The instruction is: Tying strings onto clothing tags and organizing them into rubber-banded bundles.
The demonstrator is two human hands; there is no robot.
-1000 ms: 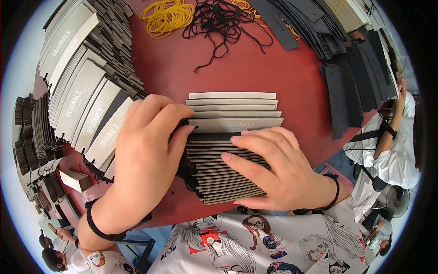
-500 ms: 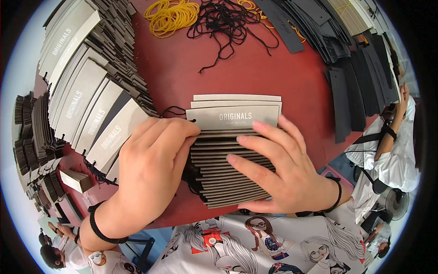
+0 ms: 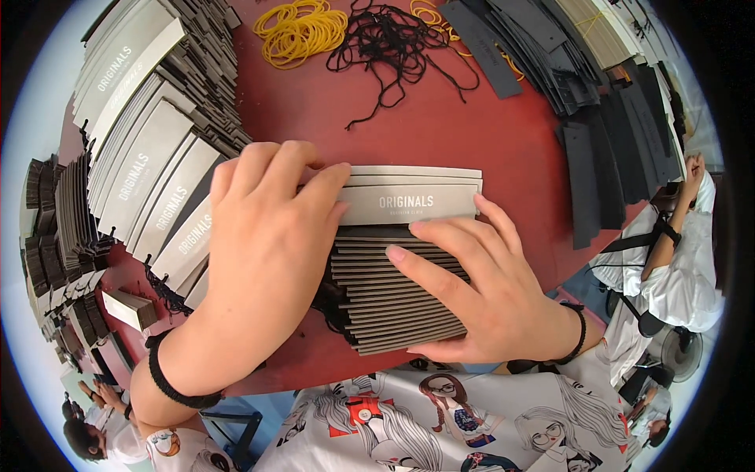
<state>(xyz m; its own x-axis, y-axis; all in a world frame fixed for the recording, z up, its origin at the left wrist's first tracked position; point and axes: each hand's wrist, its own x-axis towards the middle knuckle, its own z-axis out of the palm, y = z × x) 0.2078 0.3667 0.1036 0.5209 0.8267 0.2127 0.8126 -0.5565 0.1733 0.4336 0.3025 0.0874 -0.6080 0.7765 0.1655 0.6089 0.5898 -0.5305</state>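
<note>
Grey card is pressed under both hands: the left hand [image 3: 263, 244] lies spread and flat over the near-left part of a fanned stack of tags [image 3: 393, 283], its fingertips on the top tag [image 3: 409, 203]; the right hand [image 3: 480, 291] is laid open on the stack's right side, fingers splayed across the stepped edges. Nothing is pinched. The stack rests on the red table [image 3: 440, 134], near its front edge. The step in hand seems to be fanning or counting the tags; steady, even pressure would be called for next. Farther out are seen rows of tags [image 3: 145, 169], yellow bands [image 3: 303, 31], black strings [image 3: 393, 47] and dark tags [image 3: 598, 141].
</note>
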